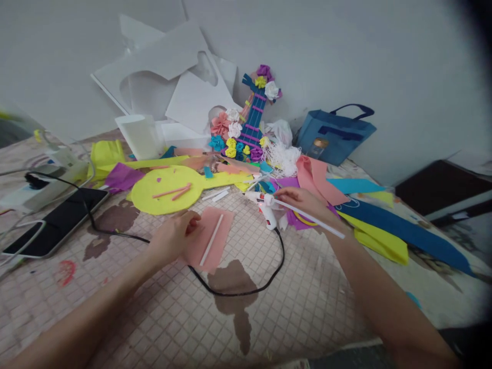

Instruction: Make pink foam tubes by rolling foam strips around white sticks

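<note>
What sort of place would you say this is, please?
It looks like a craft table beside a wall, though I can't tell whose room it is. A white glue gun, a yellow guitar-shaped cutout and a flower-decorated blue guitar shape suggest it.

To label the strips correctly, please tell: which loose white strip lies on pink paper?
The white strip slanting across the pink sheet by the left hand; the white strips beside the yellow cutout lie on the tablecloth.
</note>
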`<state>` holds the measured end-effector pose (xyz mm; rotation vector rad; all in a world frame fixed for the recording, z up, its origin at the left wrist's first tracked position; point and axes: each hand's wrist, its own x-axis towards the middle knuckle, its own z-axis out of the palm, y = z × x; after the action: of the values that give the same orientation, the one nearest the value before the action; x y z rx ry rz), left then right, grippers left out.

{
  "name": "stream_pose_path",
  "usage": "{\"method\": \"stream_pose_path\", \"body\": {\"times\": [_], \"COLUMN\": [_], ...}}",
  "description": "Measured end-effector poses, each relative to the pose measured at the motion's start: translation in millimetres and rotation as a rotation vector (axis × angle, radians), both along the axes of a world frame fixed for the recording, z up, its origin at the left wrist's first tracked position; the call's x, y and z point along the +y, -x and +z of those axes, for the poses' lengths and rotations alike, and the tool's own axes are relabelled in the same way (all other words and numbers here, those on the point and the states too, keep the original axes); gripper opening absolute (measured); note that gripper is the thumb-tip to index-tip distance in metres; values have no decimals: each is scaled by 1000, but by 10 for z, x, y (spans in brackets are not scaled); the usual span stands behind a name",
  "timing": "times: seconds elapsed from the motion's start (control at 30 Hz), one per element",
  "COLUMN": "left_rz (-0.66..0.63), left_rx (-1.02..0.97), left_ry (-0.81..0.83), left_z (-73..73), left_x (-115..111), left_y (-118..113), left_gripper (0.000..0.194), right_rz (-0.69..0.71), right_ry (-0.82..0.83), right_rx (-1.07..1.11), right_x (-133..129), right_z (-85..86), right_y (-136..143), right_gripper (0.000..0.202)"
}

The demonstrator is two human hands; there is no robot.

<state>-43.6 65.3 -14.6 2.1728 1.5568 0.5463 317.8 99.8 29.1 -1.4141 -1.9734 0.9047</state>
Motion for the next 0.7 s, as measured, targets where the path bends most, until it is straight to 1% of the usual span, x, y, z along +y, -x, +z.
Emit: {"method": "stream_pose_path", "body": {"times": [0.07, 0.1, 0.23, 0.33, 0.43, 0.57, 0.63, 0.7], "left_rz": [-3, -6, -16, -6, 16, 44, 50, 51], "left_rx": [3, 0, -22, -44, -76, -87, -88, -93], "left_ry": [-2, -4, -12, -36, -59, -59, -57, -55], "left_z": [3, 5, 2, -21, -42, -22, 3, 25], "left_x": [4, 5, 16, 46, 94, 133, 132, 123], "left_y": [8, 12, 22, 37, 67, 106, 112, 109], "left_gripper": [25, 25, 25, 25, 25, 25, 24, 24], "right_rz": [-9, 12, 87, 118, 126, 115, 101, 79], "right_ry": [-21, -13, 58, 87, 67, -9, -46, -67], "right_rx": [25, 44, 57, 71, 93, 112, 123, 145], "right_x": [211, 324, 747, 999, 1229, 1519, 1613, 1632], "right_z": [16, 2, -152, -272, -334, -349, -345, -339], "right_y": [10, 35, 187, 282, 350, 426, 452, 457], "right_gripper": [23, 25, 29, 29, 28, 23, 23, 22]}}
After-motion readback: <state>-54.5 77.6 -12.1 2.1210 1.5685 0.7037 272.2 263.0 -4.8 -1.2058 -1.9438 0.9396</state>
